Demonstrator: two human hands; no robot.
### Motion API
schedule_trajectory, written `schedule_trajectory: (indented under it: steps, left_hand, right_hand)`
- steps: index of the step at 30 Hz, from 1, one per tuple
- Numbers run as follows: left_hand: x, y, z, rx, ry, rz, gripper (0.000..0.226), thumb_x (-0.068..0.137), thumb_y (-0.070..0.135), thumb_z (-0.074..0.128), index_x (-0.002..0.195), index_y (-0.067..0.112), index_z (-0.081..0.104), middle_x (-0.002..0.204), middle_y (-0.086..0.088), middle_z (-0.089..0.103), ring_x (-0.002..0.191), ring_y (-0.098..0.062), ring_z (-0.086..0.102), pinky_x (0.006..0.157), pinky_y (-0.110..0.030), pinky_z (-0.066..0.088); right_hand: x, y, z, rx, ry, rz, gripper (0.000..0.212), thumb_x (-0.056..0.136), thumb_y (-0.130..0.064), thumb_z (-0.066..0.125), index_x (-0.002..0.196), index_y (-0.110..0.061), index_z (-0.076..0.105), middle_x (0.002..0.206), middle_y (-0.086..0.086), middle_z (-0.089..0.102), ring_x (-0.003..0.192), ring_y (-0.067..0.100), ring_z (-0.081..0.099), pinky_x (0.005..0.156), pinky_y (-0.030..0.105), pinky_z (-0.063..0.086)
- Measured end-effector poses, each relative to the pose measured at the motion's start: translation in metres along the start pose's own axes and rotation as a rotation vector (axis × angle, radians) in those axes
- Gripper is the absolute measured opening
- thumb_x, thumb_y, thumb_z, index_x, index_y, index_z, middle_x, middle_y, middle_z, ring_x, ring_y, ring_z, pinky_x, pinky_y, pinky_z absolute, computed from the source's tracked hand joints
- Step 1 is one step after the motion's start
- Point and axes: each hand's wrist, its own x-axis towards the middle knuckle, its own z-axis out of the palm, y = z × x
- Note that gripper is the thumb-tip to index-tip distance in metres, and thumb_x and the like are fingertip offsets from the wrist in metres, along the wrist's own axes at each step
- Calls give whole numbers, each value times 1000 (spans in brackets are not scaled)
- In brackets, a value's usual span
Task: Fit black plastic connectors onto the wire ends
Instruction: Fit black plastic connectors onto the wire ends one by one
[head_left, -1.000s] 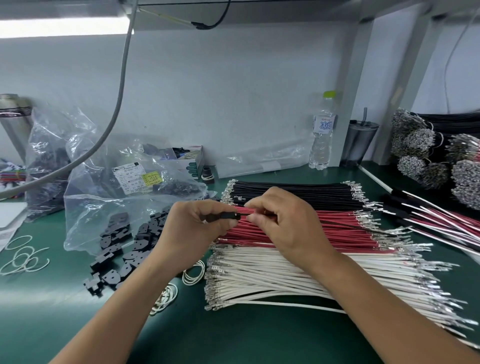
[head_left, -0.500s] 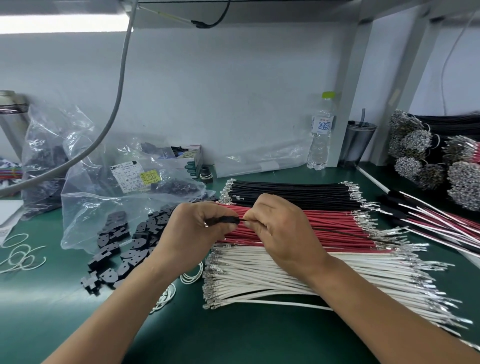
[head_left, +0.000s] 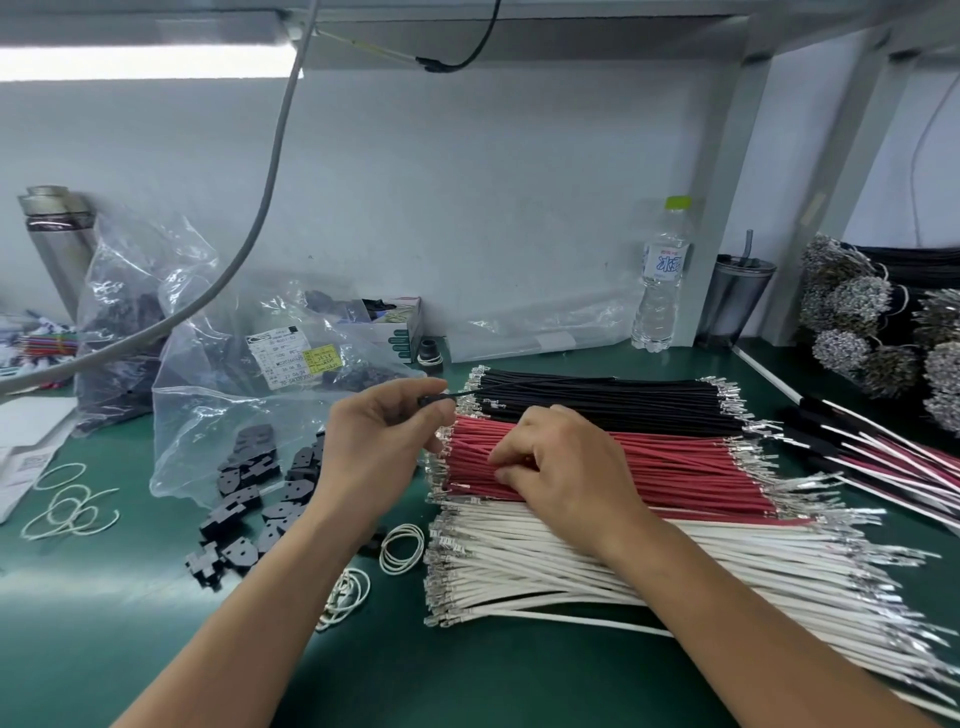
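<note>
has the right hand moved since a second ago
Yes. The right hand has left the left hand and the black wire, dropping toward the camera onto the red wire bundle.

The wire stack (head_left: 597, 499) lies on the desk (head_left: 467, 675); left of it lies the connector pile (head_left: 249, 499), with the plastic bag (head_left: 249, 395) behind that pile; behind the stack's right end stands the water bottle (head_left: 662, 280); right of the stack lie wire bundles (head_left: 883, 322); rubber bands (head_left: 401, 548) lie just left of it.
</note>
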Motion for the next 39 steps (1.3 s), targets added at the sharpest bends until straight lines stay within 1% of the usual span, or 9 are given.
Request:
schedule_trajectory:
  steps: [8,11,13,17,20,23,27,32,39]
  left_hand:
    - [4,-4,-3,-124,35,-84,13,85,16,82,97,22,81,82,-7,79,60,-11,64,47,-20,49]
    - [5,-4,-4,-147,33,-93,14,84,16,82,96,22,81,83,-7,80,60,-10,66,49,-18,51]
    - [5,-4,-4,-143,37,-91,14,83,17,83,96,22,82,84,-6,80,61,-9,67,51,-17,52]
    - [6,-4,-4,-158,47,-85,13,84,16,83,95,22,82,83,-7,80,62,-11,67,51,-18,52]
    - [5,-4,-4,-157,40,-82,13,83,17,83,94,23,82,84,-7,80,63,-11,67,52,-20,53]
    - [4,-4,-3,-153,31,-82,14,83,16,83,95,23,82,84,-7,80,63,-12,67,52,-20,52]
    - [4,-4,-1,-145,29,-80,15,84,14,82,98,20,81,84,-8,80,63,-12,67,51,-21,52]
    - [5,-4,-3,-145,39,-86,15,84,15,82,98,20,81,84,-7,80,63,-12,67,52,-19,54]
    - [7,-7,-4,-158,52,-98,14,84,16,82,98,20,82,84,-8,80,63,-12,67,52,-19,54]
  right_hand:
    - [9,4,-4,262,-49,200,15,75,-32,86,68,-38,73,76,-22,68,77,-2,63,77,35,55]
    - [13,6,-6,314,-43,208,13,78,-26,84,79,-36,76,77,-22,71,78,-4,66,81,36,57]
    - [16,5,-6,328,-50,209,22,78,-20,84,89,-37,77,76,-22,71,77,-4,66,80,35,57]
    - [18,4,-1,285,-76,207,26,78,-19,84,93,-39,77,76,-21,69,77,-2,64,79,35,57]
    - [18,4,2,216,-30,178,13,85,-35,78,97,-38,77,89,-19,69,90,2,62,79,34,54]
    - [19,3,3,76,-84,169,12,90,-41,71,101,-38,76,98,-19,70,102,4,58,80,30,50]
    - [20,4,4,53,-120,160,8,93,-32,69,91,-36,76,92,-18,65,101,5,56,77,30,46]
    - [19,2,6,-12,-110,93,11,95,-41,64,94,-34,72,95,-17,60,98,7,53,73,28,37]
    - [17,5,0,-44,-22,28,11,101,-32,56,99,-28,67,99,-16,62,95,7,57,72,24,38]
